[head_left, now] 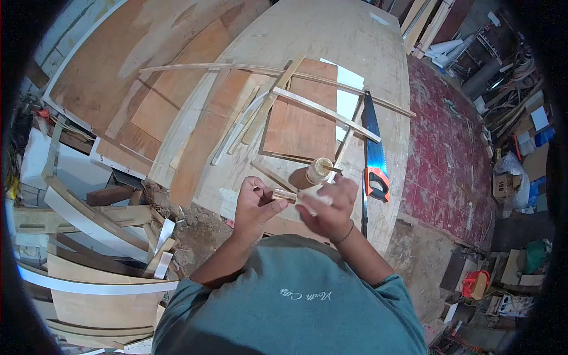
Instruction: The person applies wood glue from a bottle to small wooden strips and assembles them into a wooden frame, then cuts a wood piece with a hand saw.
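My left hand (257, 206) pinches a short piece of wood (284, 195) in front of my chest. Close to the far end of that piece is my right hand (331, 207), its fingers bent and blurred; whether they hold anything is unclear. Just beyond the right hand stands an open round jar (320, 170) with a stick or brush handle (332, 169) at its mouth. A thin wooden strip (275, 176) lies behind the short piece.
A handsaw (373, 136) with an orange and black handle lies to the right on the wooden worktable (387, 71). Brown board (302, 124), a white sheet (350, 89) and long strips (328, 109) lie ahead. Curved wood pieces (94, 213) are piled at left.
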### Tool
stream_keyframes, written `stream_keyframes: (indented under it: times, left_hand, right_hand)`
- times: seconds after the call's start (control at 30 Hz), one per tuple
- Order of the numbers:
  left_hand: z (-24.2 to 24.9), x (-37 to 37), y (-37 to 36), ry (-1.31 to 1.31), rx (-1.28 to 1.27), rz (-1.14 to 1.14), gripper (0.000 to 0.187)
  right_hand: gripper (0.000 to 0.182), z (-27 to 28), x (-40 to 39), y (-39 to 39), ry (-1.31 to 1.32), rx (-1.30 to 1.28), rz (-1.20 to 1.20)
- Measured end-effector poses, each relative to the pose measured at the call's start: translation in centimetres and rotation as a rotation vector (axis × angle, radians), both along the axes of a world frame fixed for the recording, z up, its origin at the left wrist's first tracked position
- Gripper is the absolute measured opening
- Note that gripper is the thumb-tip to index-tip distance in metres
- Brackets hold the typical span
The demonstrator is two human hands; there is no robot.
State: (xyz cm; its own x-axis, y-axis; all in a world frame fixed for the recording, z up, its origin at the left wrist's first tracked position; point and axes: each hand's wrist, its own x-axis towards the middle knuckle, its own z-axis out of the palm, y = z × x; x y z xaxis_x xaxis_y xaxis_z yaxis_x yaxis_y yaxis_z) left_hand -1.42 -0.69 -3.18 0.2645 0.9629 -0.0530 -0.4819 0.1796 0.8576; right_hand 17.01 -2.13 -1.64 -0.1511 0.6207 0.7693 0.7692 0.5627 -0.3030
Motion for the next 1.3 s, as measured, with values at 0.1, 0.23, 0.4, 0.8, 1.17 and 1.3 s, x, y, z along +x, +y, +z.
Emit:
stream_keyframes:
  times: [0.1,0.23,0.4,0.8,1.17,1.3]
  left_hand:
    - [0.0,0.4,0.0,-0.09,-0.017,-0.01,0.047]
    - [-0.6,0.5,-0.1,-0.002,0.022,-0.031,0.049]
    - [0.6,0.6,-0.5,0.018,0.024,-0.044,0.051]
    - [-11.3,-5.1,4.6,0.424,-0.279,0.131,0.026]
    - [-28.6,-5.2,5.7,0.937,-0.289,-0.036,0.056]
    - [-28.6,-4.7,5.6,0.884,-0.35,-0.185,0.045]
  right_hand:
    - [0.031,0.6,-1.4,-0.7,-0.087,0.149,-0.007]
    - [0.031,0.7,-1.7,-1.0,-0.099,0.068,-0.075]
    - [0.029,0.1,-1.9,-1.2,-0.073,0.029,-0.116]
    - [0.017,-12.2,-1.3,2.7,1.049,-0.92,-0.004]
    - [0.02,-23.8,-3.3,2.9,1.352,-1.684,0.18]
    - [0.018,-24.6,-3.3,2.6,1.378,-1.671,0.176]
